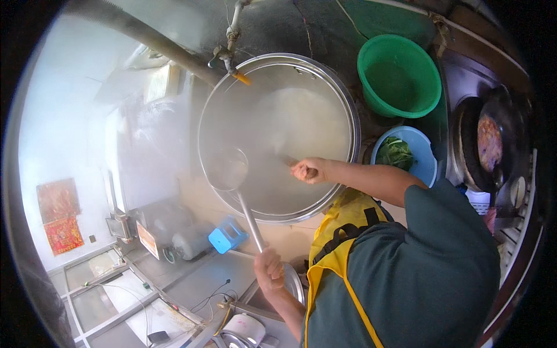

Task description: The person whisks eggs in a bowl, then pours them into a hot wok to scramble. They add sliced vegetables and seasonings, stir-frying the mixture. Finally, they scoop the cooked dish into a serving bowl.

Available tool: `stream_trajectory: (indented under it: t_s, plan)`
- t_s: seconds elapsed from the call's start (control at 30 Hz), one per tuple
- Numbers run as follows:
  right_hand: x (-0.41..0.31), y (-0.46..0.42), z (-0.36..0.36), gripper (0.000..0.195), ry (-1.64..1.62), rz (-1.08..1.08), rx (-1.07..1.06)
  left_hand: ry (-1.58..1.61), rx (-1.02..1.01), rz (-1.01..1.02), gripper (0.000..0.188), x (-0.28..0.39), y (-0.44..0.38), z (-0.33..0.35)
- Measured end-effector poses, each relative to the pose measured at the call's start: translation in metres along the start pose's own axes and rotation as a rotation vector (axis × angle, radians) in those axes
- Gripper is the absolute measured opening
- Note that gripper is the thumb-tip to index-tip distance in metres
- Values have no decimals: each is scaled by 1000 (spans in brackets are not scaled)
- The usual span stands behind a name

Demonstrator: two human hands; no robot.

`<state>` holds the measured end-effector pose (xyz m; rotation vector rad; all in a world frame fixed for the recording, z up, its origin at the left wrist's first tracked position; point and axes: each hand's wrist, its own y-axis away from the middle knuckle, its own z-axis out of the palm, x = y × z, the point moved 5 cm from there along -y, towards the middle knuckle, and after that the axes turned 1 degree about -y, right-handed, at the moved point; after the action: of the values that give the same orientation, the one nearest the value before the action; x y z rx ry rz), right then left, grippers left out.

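A large round metal pot (359, 143) of cloudy, steaming liquid lies before me. My left hand (269, 269) is closed around the long metal handle of a round-headed ladle or strainer (226, 169). Its head is over the pot's near-left rim; steam hides whether it touches the liquid. Over the pot's other side, my right hand (309, 170) grips the end of a blurred, dark stick-like handle (283, 159) that points into the steam. The far end of that tool is hidden. A metal tap (226, 56) with an orange spout end stands over the pot's upper edge.
A green plastic tub (398, 76) and a blue basin (424, 152) with leafy greens (394, 154) stand beside the pot. Farther right is a dark wok (507, 126) with food. A blue plastic stool (227, 235) and a lidded pot (246, 328) are towards the bottom.
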<state>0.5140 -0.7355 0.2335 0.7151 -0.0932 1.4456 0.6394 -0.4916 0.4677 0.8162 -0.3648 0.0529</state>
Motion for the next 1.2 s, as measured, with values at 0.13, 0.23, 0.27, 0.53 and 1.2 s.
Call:
stream_trajectory:
  t_s: [0.13, 0.23, 0.27, 0.53, 1.2]
  plan:
    - [-28, 14, 17, 7, 276, -211, -15, -8, -65, -59, 17, -2, -5, -3]
    - [-21, 39, 26, 13, 360, -315, 89, -1, -55, -85, 18, -6, -7, -10]
    - [-14, 48, 29, 17, 484, -343, 78, -14, -51, -104, 19, -8, -9, -13]
    - [47, 88, 12, 24, 188, -437, 34, -210, 5, -188, 13, 3, -51, -29]
    - [4, 105, 20, 28, 762, -521, 339, -315, -60, -149, 17, -5, -34, -49]
